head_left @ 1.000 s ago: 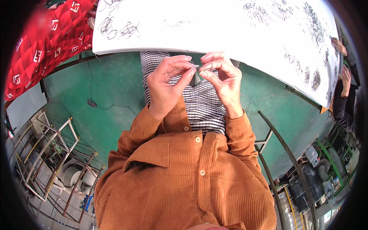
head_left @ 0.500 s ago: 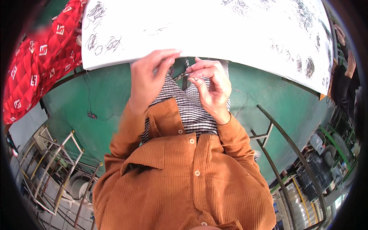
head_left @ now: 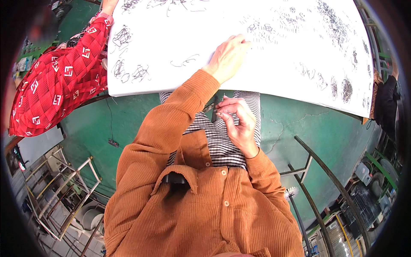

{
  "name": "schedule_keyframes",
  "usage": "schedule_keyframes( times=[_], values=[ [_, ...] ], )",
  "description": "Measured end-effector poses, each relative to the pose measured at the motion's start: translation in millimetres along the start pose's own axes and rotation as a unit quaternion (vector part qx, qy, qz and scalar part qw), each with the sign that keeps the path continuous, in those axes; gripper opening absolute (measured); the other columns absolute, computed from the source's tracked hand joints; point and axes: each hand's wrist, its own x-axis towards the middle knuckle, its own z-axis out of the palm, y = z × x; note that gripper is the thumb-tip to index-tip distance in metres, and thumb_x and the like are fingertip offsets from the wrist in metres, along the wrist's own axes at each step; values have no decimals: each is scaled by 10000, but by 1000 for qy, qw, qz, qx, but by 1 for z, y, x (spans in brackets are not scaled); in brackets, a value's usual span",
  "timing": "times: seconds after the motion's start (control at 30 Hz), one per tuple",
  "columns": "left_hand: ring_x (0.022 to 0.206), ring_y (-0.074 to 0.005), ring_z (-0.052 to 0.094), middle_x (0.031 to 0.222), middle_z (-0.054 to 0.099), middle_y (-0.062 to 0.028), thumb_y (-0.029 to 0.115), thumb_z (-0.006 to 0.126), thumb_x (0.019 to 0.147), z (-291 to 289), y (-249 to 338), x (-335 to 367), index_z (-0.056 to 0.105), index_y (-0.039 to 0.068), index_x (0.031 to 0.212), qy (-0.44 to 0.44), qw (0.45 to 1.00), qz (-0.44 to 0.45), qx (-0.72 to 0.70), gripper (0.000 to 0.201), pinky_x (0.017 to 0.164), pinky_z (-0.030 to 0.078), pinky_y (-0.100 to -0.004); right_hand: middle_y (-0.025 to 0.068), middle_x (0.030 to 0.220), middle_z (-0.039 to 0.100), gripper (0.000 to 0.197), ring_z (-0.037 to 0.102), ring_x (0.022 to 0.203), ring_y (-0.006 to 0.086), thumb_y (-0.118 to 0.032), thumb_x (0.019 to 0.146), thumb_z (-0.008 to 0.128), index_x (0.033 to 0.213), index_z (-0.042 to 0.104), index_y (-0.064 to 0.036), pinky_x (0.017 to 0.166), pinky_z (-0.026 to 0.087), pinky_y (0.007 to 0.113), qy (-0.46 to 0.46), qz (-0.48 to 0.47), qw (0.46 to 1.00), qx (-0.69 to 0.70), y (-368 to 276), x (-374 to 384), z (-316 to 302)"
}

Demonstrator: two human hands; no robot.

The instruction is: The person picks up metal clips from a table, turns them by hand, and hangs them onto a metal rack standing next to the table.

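Note:
My left hand reaches over the white tabletop, back upward and fingers bent together, beside a loose scatter of short, thin dark pieces. What its fingertips hold, if anything, is hidden. Lower down, in front of the table edge and above my lap, my right hand is closed in a pinch. A tiny dark piece seems to show at its thumb and fingertips, too small to name. A few longer dark strands lie on the table left of my left hand.
Clumps of dark strands lie at the table's left, and darker heaps at its right. A person in a red patterned sleeve works at the left; another in black sits at the far right. A metal frame stands beside me.
My left hand has moved from beside my right hand, forward and right onto the table. My right hand keeps its pinch. The person in red now has a hand at the table's far left.

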Motion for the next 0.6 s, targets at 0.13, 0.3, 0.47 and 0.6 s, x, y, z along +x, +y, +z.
schedule_keyframes(
  times=[0.13,0.3,0.47,0.6],
  values=[
    [864,-321,621,948,596,-125,81,622,827,9,5,6,636,38,1008,-3,1000,14,4,187,769,516,-397,114,879,633,117,631,854,257,92,763,663,829,606,14,896,532,395,-12,-7,1000,-7,4,-1,-4],
    [892,-311,621,952,601,-120,61,649,795,11,5,13,624,35,945,-81,996,-38,-9,154,807,502,-400,118,872,629,124,630,843,257,94,757,667,831,605,17,883,537,392,-9,-2,1000,-6,6,-4,-5],
    [941,-314,605,934,609,-119,30,645,770,9,1,21,603,42,908,-117,993,-14,-12,145,829,486,-405,122,873,626,129,631,850,265,92,760,668,837,600,14,865,539,382,-20,1,1000,-3,9,-4,-3],
    [935,-324,616,959,611,-138,17,593,794,15,-6,31,617,46,901,-163,987,-14,-8,113,797,502,-407,120,874,626,124,632,846,268,82,766,670,838,601,9,862,538,386,-28,-8,999,-22,7,-4,-4]
  ],
)
